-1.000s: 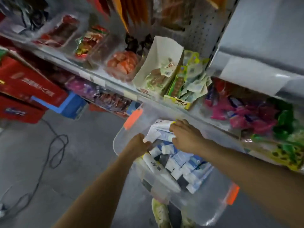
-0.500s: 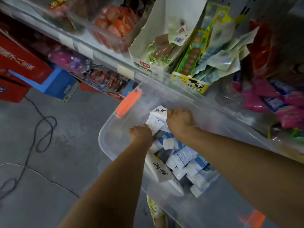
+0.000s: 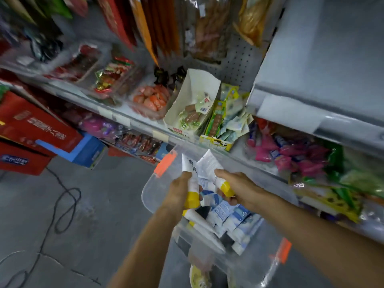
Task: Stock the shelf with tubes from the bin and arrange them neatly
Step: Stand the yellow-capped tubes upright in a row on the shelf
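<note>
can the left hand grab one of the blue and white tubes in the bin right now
Probably not yet: the left hand grips a yellow-capped tube, so its fingers are taken. The blue and white tubes lie uncovered in the open bin below.

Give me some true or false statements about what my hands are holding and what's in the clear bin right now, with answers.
1. The left hand grips a yellow-capped tube. True.
2. The right hand holds nothing. False: it grips a second tube, also yellow-capped.
3. The clear bin is empty. False: blue-and-white tubes lie in it.
4. The bin's latch is orange. True.
5. A black cable lies on the floor. True.
</note>
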Demonstrator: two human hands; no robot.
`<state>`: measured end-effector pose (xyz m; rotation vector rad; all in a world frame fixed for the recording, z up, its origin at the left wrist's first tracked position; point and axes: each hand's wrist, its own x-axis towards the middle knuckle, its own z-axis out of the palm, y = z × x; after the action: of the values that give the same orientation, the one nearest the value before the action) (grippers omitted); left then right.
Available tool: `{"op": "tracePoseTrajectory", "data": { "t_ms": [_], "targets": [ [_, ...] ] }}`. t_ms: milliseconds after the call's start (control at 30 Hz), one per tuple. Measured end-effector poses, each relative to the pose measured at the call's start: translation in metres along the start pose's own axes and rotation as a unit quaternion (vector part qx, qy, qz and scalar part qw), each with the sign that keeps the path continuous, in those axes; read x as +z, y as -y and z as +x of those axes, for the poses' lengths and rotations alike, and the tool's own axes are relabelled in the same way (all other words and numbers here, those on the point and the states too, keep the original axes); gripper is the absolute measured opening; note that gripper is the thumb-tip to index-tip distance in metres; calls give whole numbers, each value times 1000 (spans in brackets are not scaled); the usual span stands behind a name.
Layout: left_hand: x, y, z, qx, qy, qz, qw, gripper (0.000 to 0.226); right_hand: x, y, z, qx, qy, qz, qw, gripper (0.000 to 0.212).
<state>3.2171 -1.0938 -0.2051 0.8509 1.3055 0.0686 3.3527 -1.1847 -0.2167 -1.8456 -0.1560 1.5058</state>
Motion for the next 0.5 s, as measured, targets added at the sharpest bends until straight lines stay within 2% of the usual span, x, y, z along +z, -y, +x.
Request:
{"op": "tracePoseTrajectory", "data": {
  "t_ms": [133,267,400,500],
  "targets": [
    [3,-13,-48,80,43,22,996,27,-5,13,-56,-57,9,36,998,31],
    [17,-26,-108,125,94,11,988,36,-14,19,-122,-144,20,56,988,19],
    [44,-34,-170,205,128,20,970,25,-32,19,-184,-215,-17,54,975,50],
    [70,-35,-214,260,142,38,954,29,-57,20,-233,-254,-68,26,964,41]
  ]
}}
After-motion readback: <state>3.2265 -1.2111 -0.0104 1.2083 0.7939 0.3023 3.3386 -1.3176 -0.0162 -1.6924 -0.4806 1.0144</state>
